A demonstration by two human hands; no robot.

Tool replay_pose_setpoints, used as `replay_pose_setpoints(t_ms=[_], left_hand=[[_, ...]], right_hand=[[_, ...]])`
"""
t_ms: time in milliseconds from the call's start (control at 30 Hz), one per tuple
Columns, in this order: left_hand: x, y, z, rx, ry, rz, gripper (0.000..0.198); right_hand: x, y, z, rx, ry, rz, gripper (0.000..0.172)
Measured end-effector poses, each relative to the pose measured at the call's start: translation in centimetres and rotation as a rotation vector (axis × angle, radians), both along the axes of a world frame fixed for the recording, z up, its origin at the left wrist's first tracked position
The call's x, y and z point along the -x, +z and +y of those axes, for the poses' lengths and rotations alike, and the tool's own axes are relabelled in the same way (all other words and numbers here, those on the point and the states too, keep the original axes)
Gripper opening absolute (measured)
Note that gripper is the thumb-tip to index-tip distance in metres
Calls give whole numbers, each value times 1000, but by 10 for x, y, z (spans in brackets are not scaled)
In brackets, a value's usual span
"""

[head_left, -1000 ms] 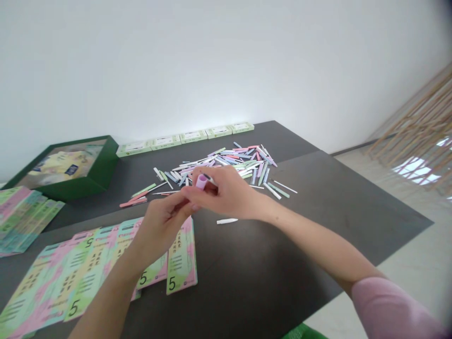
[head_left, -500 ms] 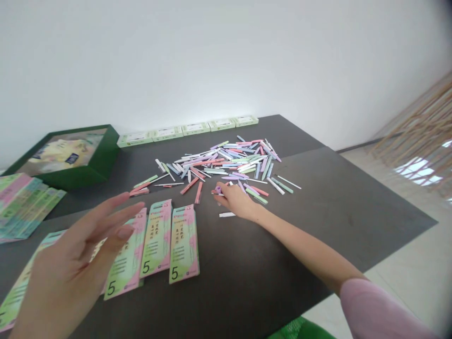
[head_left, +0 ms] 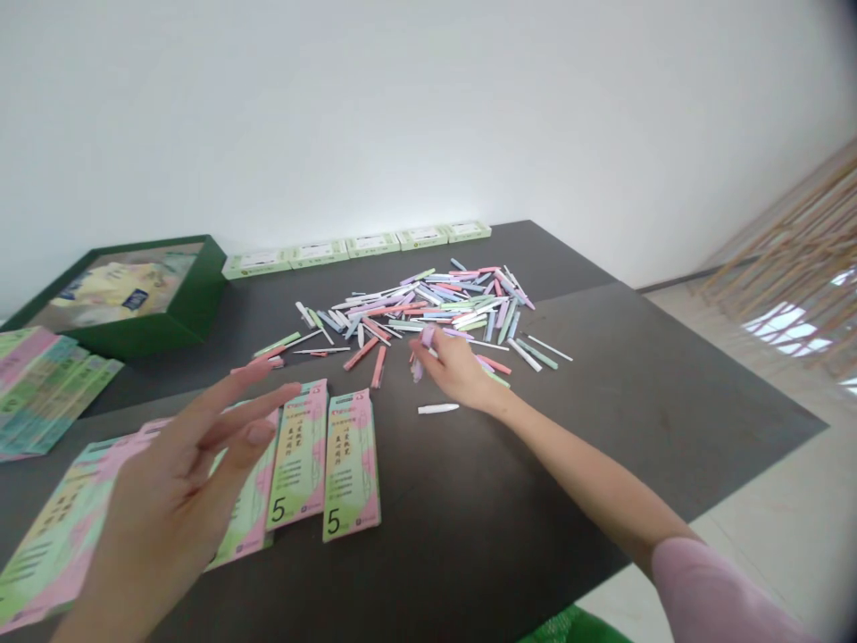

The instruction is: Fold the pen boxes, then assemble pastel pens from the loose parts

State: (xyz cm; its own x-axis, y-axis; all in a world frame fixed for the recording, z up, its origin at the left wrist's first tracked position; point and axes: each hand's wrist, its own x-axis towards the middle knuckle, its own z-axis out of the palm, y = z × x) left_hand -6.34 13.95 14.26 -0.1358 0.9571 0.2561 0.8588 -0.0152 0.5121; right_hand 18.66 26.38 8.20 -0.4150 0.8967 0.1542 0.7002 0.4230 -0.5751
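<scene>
My right hand point(head_left: 455, 368) hovers at the near edge of a loose pile of pastel plastic sticks point(head_left: 428, 308), its fingertips pinched on a lilac plastic piece point(head_left: 427, 337). A second pale lilac bit point(head_left: 417, 371) shows below those fingers, and I cannot tell if it is held. A white plastic stick point(head_left: 438, 408) lies just below that hand. At the lower left, my left hand point(head_left: 180, 482) is open, fingers spread and holding nothing, above a row of pink-and-green printed cards marked 5 point(head_left: 350, 466).
A dark table point(head_left: 603, 420) bears everything. A green open box point(head_left: 161, 295) stands at the far left, beside a stack of printed cards point(head_left: 46, 388). Several small green-and-white boxes point(head_left: 354, 246) line the far edge. Thin wooden rods point(head_left: 796, 250) lean at the right, beyond the table.
My right hand has risen slightly from the table, carrying the lilac piece toward the pile's upper side. My left hand has shifted slightly right and stays open.
</scene>
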Motion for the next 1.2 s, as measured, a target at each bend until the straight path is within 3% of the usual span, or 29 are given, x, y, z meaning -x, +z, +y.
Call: replay_pose_setpoints(t_ms=[67, 233, 367, 500, 633, 800, 967, 1100, 1200], left_hand=[[-14, 6, 11, 71, -61, -97, 57], [-48, 21, 43, 138, -276, -164, 65], [-62, 36, 61, 123, -407, -159, 59], [-68, 50, 68, 172, -545, -156, 46], [-74, 60, 68, 143, -591, -234, 34], [-76, 54, 62, 44, -430, -61, 38], [-69, 39, 57, 23, -343, -55, 38], [-72, 29, 58, 6, -342, -53, 40], [-78, 22, 58, 4, -378, -57, 37]], right_hand=[[2, 22, -4, -5, -1, 169, 30], [8, 58, -18, 80, 244, 689, 37], [9, 76, -26, 87, 259, 701, 39], [9, 93, -29, 110, 245, 668, 28], [11, 103, -32, 65, 243, 666, 26], [9, 111, -33, 5, 275, 769, 24], [-9, 142, -29, -67, 141, 1260, 34], [-13, 169, -34, -34, 145, 1426, 42], [-3, 176, -40, 12, 187, 1433, 43]])
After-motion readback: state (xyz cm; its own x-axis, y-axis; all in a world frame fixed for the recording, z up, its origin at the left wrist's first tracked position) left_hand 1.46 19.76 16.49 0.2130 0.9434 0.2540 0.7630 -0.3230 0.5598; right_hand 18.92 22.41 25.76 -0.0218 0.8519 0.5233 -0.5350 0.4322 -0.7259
